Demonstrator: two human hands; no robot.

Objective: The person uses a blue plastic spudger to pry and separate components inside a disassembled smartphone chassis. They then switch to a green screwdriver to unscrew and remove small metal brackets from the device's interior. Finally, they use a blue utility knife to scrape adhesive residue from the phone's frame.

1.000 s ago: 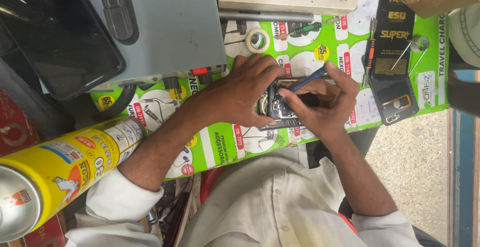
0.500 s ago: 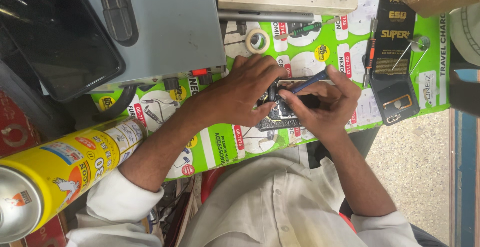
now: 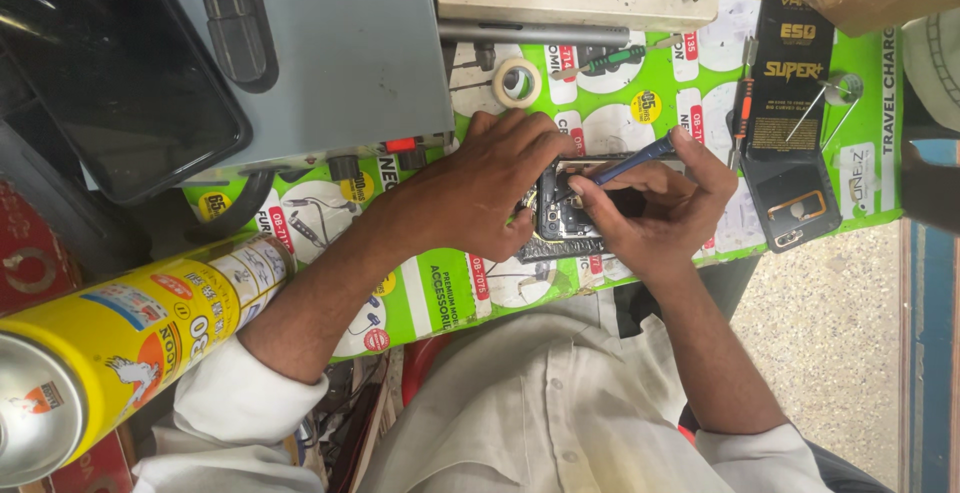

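Observation:
An opened mobile phone [image 3: 560, 215] with its back off lies on the green printed mat [image 3: 440, 288]. My left hand [image 3: 480, 188] clamps the phone from the left side, fingers curled over its top edge. A thin blue-handled screwdriver [image 3: 632, 161] is pinched in my right hand [image 3: 668, 205], its tip resting on the phone's exposed inside. Both hands touch the phone.
A grey box unit [image 3: 320, 53] and a dark screen [image 3: 110, 83] stand at the upper left. A yellow spray can [image 3: 110, 343] lies at the lower left. A tape roll [image 3: 518, 81], a green-handled screwdriver [image 3: 610, 57], tweezers [image 3: 830, 103], a black pack [image 3: 790, 73] and a phone back cover [image 3: 795, 208] sit on the mat.
My right hand has shifted the screwdriver slightly on the phone. The left hand keeps its hold.

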